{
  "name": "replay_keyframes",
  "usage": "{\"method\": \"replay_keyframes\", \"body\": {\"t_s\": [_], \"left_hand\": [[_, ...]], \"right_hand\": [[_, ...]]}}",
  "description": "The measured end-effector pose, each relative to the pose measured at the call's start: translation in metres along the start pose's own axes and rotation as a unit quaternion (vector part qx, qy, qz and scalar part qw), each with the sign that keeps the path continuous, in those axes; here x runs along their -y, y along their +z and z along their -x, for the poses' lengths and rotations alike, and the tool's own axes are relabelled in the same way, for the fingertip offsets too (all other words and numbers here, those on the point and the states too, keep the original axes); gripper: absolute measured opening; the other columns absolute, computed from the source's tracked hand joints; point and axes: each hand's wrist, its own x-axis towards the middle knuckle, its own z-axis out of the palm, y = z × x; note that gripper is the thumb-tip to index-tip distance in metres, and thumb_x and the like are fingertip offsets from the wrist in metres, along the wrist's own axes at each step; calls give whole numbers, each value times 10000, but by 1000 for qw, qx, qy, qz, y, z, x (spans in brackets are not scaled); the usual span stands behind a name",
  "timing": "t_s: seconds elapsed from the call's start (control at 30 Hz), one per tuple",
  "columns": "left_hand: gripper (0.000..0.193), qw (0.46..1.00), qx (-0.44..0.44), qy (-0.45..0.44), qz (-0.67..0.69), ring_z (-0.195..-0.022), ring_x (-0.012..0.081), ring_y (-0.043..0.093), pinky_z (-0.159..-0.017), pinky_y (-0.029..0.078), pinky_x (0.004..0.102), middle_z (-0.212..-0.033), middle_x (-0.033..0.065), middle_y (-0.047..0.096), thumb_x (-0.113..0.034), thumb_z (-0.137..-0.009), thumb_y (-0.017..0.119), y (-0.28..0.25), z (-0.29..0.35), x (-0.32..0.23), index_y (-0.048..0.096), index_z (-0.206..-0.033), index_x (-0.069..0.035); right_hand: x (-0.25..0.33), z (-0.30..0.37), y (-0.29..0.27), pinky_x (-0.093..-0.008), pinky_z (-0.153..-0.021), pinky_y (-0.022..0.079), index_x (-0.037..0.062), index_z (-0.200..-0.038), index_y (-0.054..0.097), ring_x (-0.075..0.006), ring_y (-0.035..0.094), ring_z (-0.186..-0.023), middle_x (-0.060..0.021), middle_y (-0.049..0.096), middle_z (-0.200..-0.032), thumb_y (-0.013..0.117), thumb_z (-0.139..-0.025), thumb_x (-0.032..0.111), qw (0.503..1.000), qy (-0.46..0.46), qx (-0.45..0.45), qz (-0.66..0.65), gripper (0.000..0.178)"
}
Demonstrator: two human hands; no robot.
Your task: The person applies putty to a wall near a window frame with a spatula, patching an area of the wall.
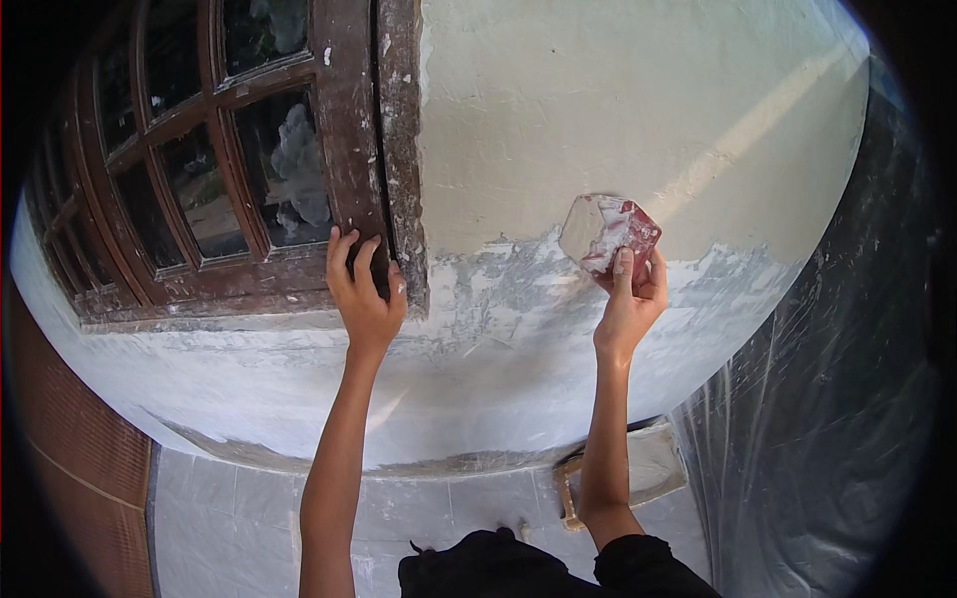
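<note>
My right hand [630,304] grips a red plastic putty spreader [643,227] with the thumb across its face. Pale filler is smeared over much of the spreader, which is held up at the wall [518,120]. That wall is cream above and patchy white and grey below, with a ragged line between the two. My left hand [369,299] rests with fingers spread on the lower right corner of a brown wooden window frame [349,120]. White specks and smears mark the frame. Whether the spreader's far edge touches the wall is hard to tell.
Clear plastic sheeting [817,429] hangs along the right side. On the grey tiled floor [419,518] by the wall's foot lies a wood-edged flat piece [653,463], partly behind my right forearm. A brown woven panel [80,419] stands at the left.
</note>
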Motion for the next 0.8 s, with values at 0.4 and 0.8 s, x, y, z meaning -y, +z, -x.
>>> {"method": "replay_keyframes", "body": {"t_s": [0.4,0.8], "left_hand": [[388,1000,3,5,-3,-1325,428,342,-1037,293,521,-1306,193,427,-128,-837,584,0,0,0,538,-1209,-28],[393,1000,-4,10,-1,-1335,428,327,-1042,288,518,-1330,198,406,-119,-844,584,0,-1,1,532,-1224,-36]], "right_hand": [[-9,7,6,-314,-729,595,-48,-1203,517,-122,641,-843,-87,663,-974,557,-968,78,1000,12,23,0,269],[-9,18,26,-271,-698,587,-65,-1183,535,-121,632,-858,-108,653,-1003,562,-957,48,999,19,40,-28,254]]}}
